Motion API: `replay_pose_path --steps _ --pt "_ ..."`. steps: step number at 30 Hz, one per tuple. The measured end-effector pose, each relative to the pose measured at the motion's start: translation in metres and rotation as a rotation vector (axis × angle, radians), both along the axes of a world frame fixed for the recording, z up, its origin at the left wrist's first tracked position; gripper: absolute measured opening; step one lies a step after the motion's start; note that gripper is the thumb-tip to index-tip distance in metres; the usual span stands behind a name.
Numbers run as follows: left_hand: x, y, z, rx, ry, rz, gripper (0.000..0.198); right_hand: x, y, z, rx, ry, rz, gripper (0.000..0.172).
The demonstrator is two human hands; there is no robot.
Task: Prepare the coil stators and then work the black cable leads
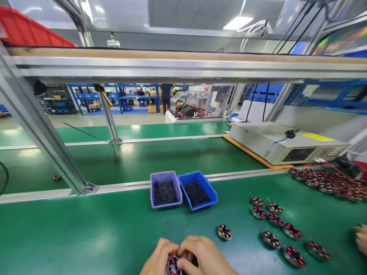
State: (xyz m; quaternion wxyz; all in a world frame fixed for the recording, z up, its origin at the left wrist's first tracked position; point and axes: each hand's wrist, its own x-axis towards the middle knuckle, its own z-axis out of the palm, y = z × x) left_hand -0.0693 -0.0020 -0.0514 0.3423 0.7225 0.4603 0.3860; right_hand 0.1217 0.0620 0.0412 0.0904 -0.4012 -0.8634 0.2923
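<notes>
Near the front edge of the view, a round motor stator (172, 266) with red and black coil slots is between my two hands. My left hand (159, 256) curls around its left side. My right hand (205, 255) closes on it from the right, thumb and fingers bent over its top. Any small piece between the fingertips is hidden. One loose stator (224, 232) lies to the right of my hands. Beyond them stand a purple bin (180, 198) and a blue bin (212, 196), both holding thin black pieces that look like short tubes.
Several stators with thin wires (275, 220) lie to the right, with a dense cluster (329, 185) behind them. Another person's hand (361, 236) shows at the right edge. A grey bench instrument (289, 141) sits at the back right. A metal post (54, 126) rises on the left.
</notes>
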Motion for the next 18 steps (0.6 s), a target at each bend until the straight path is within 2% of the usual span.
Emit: replay_pose_path --steps 3,6,10,18 --pt "-0.007 0.001 -0.002 -0.025 0.010 -0.086 0.040 0.005 -0.002 -0.021 -0.058 0.134 0.062 0.023" --pt "-0.010 0.001 0.000 -0.044 0.053 -0.123 0.048 0.009 0.001 -0.029 0.000 0.147 0.117 0.026" --pt "-0.006 -0.003 0.008 -0.036 0.104 -0.096 0.056 0.012 0.001 -0.028 0.060 0.092 0.176 0.024" --pt "0.000 -0.009 0.022 0.046 0.162 -0.038 0.064 0.014 0.001 -0.016 -0.028 0.129 0.155 0.023"
